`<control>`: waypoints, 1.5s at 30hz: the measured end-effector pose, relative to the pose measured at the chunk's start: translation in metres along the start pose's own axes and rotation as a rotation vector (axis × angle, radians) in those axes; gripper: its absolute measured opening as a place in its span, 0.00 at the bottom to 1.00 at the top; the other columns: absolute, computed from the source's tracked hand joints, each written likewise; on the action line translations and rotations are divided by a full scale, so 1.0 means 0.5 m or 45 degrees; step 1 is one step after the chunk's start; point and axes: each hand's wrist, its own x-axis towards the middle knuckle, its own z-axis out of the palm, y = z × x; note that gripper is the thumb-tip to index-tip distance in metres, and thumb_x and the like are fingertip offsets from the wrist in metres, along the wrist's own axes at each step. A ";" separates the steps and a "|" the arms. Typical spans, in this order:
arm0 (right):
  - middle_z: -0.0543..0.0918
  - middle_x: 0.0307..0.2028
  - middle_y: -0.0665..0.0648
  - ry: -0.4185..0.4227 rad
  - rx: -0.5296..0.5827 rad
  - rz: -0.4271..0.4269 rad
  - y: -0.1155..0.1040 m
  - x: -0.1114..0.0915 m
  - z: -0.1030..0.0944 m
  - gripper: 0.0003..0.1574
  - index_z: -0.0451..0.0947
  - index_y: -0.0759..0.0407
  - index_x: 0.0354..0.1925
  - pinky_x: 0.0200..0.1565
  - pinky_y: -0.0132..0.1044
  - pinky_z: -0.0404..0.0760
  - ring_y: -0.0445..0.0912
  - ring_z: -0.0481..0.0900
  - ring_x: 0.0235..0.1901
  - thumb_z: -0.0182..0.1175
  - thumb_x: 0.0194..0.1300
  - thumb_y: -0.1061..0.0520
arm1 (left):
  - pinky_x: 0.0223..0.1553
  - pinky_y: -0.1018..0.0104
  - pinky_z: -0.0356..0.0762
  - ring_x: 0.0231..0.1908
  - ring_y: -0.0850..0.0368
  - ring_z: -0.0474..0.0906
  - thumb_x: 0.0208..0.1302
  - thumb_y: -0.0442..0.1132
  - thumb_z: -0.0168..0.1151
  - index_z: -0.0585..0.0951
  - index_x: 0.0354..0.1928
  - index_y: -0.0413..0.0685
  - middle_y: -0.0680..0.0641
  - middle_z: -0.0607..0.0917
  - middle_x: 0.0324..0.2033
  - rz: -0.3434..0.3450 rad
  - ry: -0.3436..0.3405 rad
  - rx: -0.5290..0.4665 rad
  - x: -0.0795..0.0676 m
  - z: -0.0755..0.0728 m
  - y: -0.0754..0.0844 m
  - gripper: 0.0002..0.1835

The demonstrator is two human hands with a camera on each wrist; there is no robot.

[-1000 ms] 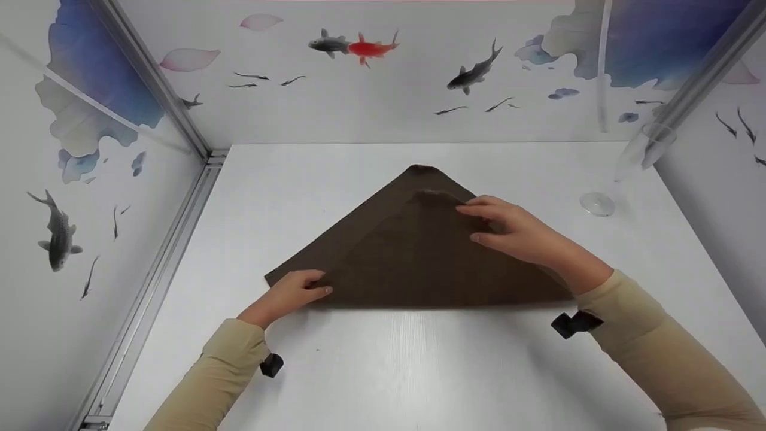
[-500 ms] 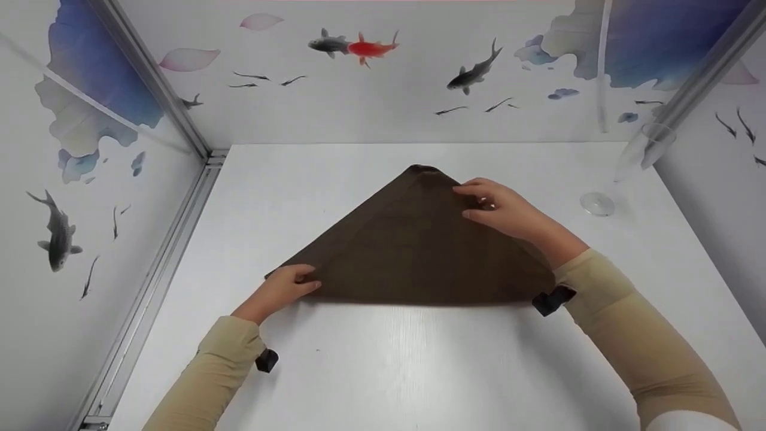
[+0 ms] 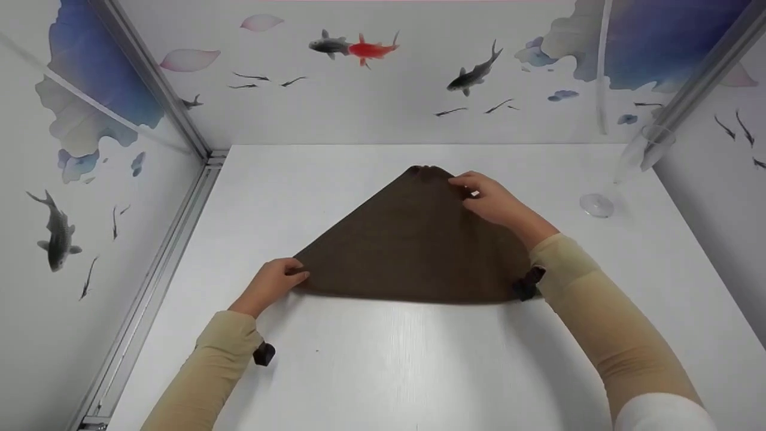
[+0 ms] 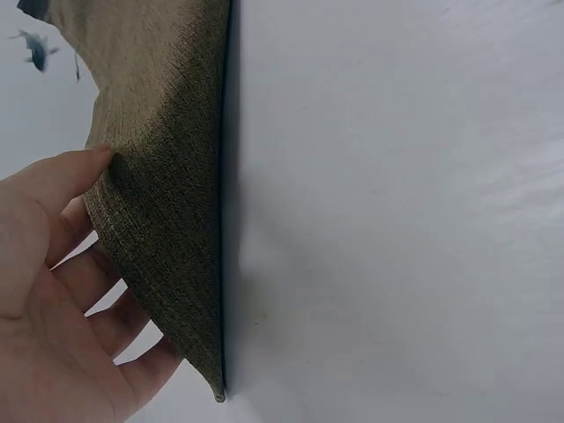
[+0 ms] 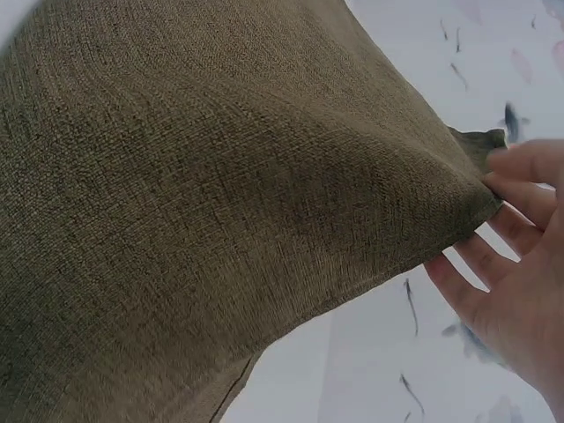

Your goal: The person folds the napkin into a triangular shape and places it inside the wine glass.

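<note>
A dark brown cloth, folded into a triangle, lies on the white table with its peak toward the back wall. My left hand pinches its left edge near the corner, thumb on top and fingers beneath, as the left wrist view of the cloth shows. Near the peak, my right hand pinches the upper layer at the right edge. In the right wrist view that corner of the cloth sits between thumb and fingers, raised over the layer below. The cloth's right corner is partly hidden by my right forearm.
A clear stemmed glass stands on its round base at the back right of the white table. Walls printed with fish enclose the left, back and right sides, with a metal rail along the left.
My right hand has moved back and left, bringing the upper layer up to the lower layer's peak. My left hand has shifted slightly back and left with its edge, covering the lower left corner.
</note>
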 end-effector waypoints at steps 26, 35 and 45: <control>0.64 0.66 0.66 -0.067 -0.377 0.054 0.099 0.116 0.039 0.30 0.59 0.69 0.71 0.65 0.52 0.63 0.59 0.63 0.66 0.45 0.72 0.68 | 0.47 0.51 0.74 0.42 0.50 0.77 0.70 0.39 0.58 0.82 0.44 0.39 0.43 0.84 0.41 0.003 0.072 0.007 0.046 -0.005 -0.004 0.10; 0.50 0.74 0.62 -0.207 -0.399 0.157 0.135 0.145 0.073 0.45 0.46 0.63 0.76 0.68 0.52 0.56 0.57 0.53 0.71 0.51 0.66 0.58 | 0.47 0.51 0.74 0.42 0.49 0.77 0.70 0.38 0.57 0.82 0.45 0.38 0.42 0.84 0.42 -0.009 0.089 0.030 0.059 -0.004 -0.012 0.11; 0.48 0.75 0.63 -0.254 -0.432 0.255 0.155 0.165 0.088 0.47 0.47 0.62 0.76 0.68 0.55 0.55 0.60 0.50 0.72 0.53 0.67 0.48 | 0.46 0.52 0.74 0.40 0.51 0.76 0.71 0.38 0.56 0.82 0.44 0.39 0.44 0.83 0.40 -0.025 0.070 0.022 0.071 -0.005 -0.017 0.10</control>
